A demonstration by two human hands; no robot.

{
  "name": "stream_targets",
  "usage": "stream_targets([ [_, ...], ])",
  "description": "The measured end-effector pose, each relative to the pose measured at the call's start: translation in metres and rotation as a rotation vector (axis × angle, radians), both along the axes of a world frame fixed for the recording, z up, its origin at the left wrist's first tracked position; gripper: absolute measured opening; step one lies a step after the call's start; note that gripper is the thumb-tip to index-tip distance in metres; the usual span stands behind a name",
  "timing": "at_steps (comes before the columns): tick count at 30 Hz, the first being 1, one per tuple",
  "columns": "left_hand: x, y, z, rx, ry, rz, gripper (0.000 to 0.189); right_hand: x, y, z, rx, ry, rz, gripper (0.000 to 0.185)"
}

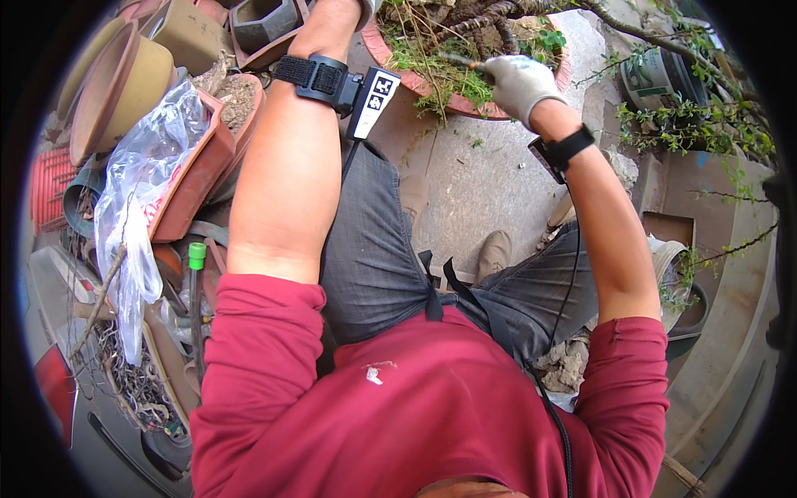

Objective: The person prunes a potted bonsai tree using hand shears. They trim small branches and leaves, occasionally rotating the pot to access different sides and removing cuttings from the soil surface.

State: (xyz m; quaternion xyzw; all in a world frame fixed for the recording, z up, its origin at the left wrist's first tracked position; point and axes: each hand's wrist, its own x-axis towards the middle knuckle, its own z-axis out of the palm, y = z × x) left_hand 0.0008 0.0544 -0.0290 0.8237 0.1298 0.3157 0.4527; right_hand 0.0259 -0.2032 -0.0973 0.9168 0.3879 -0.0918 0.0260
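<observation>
My right hand, in a pale work glove, is closed around a thin hand tool with an orange band. The tool's tip lies over green weeds in a wide reddish round planter. Thick, twisted woody roots or stems rise from the planter behind them. At the top edge only the glove cuff of my left hand shows, just left of the planter; its fingers are out of view.
Stacked pots, a red-brown trough and a clear plastic bag crowd the left. Leafy thorny branches reach in from the right, before a dark bucket. Rubble lies beside my right leg.
</observation>
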Motion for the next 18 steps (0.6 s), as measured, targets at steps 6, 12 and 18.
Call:
stream_targets([
  [6, -0.007, -0.006, 0.009, -0.434, -0.045, -0.127, 0.034, -0.01, 0.012, -0.023, -0.157, -0.138, 0.215, 0.018],
  [12, -0.015, -0.013, 0.023, -0.268, 0.004, -0.022, 0.035, -0.016, 0.027, -0.02, -0.226, -0.238, 0.289, 0.018],
  [18, -0.017, -0.017, 0.024, -0.333, -0.065, -0.086, 0.036, -0.013, 0.035, -0.021, -0.318, -0.265, 0.37, 0.018],
])
